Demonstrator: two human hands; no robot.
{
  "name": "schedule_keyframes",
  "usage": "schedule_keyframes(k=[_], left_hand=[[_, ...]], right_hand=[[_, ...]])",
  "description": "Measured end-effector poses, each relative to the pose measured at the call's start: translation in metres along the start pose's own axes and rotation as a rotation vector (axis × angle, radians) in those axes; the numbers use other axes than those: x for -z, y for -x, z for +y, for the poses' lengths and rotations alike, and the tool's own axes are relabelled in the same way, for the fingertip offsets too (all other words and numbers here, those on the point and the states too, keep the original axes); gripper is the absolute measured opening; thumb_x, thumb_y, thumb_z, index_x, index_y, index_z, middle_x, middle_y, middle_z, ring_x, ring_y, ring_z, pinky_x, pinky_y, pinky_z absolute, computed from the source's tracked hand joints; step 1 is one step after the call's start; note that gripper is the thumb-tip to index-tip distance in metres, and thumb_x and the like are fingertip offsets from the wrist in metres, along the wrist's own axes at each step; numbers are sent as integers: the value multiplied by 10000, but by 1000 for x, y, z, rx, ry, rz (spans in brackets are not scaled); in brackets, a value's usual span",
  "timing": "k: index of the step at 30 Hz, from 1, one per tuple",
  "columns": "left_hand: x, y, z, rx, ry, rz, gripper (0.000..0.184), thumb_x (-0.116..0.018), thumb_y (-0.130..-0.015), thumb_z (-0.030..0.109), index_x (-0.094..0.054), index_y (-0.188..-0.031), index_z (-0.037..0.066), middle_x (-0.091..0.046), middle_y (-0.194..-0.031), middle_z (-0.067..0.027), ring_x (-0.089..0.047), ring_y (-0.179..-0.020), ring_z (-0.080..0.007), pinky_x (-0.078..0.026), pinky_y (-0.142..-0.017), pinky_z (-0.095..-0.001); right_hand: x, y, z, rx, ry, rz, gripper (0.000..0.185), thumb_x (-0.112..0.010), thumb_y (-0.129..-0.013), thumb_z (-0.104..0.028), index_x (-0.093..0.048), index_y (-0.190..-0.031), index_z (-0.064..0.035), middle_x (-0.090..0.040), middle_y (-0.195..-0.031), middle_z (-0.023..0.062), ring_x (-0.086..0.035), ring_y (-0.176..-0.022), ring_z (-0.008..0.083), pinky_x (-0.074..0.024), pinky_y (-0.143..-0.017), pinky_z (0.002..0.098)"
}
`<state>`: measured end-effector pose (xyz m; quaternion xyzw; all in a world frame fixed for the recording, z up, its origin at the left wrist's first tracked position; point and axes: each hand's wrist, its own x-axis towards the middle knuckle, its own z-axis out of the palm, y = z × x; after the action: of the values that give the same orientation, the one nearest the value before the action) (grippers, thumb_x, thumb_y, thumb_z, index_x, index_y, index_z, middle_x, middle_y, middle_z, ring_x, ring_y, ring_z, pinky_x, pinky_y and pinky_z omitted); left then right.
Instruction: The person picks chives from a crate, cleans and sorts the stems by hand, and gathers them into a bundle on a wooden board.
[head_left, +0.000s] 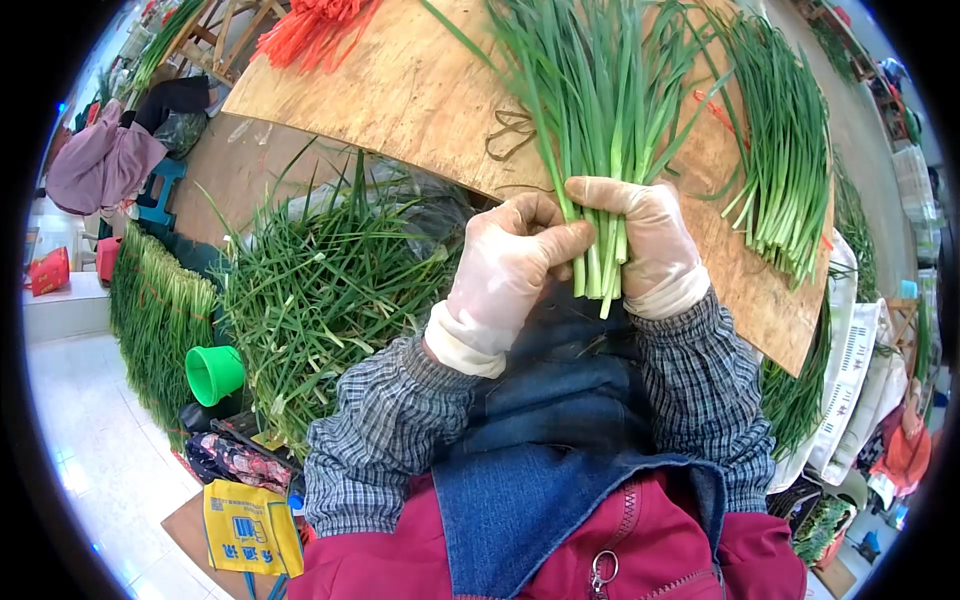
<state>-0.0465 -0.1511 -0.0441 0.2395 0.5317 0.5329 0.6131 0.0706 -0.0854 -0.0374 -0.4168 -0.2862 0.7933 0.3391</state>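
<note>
Both hands wear thin whitish gloves. My left hand (515,260) is closed on the stalks at the left side of a bunch of green stalks (605,130), thumb and fingers pinched near the pale cut ends. My right hand (645,235) grips the same bunch from the right, its thumb lying across the stalks. The leaves fan out away from me over a wooden board (420,95). On the board's right side lies another bunch (780,150), with a red tie around it. A thin brown band (510,135) rests left of the held bunch.
Red strips (315,35) lie at the board's far left. Left of my hands is a heap of loose leaves (320,290). Beyond it stand a green bucket (215,375), stacked bunches (160,310) and a blue stool (160,190). A person (105,165) sits at the upper left.
</note>
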Motion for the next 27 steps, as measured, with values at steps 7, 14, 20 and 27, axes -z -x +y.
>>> schedule_keyframes(k=[7,14,20,27], left_hand=[[7,-7,1,119,64,-85,149,-649,-783,162,-567,-779,38,-493,-574,12,-390,-434,-38,-294,-394,-197],[7,-1,0,101,263,-139,134,-593,-823,158,-567,-800,29,-491,-570,5,-372,-402,-57,-277,-376,-199],[10,2,9,100,120,-67,129,-650,-769,109,-587,-814,5,-503,-594,11,-397,-451,-41,-286,-404,-183],[1,2,0,-140,-126,49,106,-660,-756,79,-601,-767,-9,-550,-641,10,-442,-572,-31,-347,-498,-172]], right_hand=[[-2,-4,3,88,-11,35,134,-595,-745,-13,-564,-833,83,-597,-683,154,-585,-477,226,-521,-409,330],[11,-11,11,-169,-247,-95,138,-582,-768,-78,-569,-812,52,-600,-631,143,-580,-468,245,-518,-443,338],[1,-8,12,21,-254,8,107,-599,-750,-26,-593,-824,51,-617,-699,119,-599,-534,207,-513,-485,300],[-3,-2,8,57,-218,-20,138,-596,-741,10,-595,-870,56,-622,-743,119,-612,-597,197,-513,-532,284]])
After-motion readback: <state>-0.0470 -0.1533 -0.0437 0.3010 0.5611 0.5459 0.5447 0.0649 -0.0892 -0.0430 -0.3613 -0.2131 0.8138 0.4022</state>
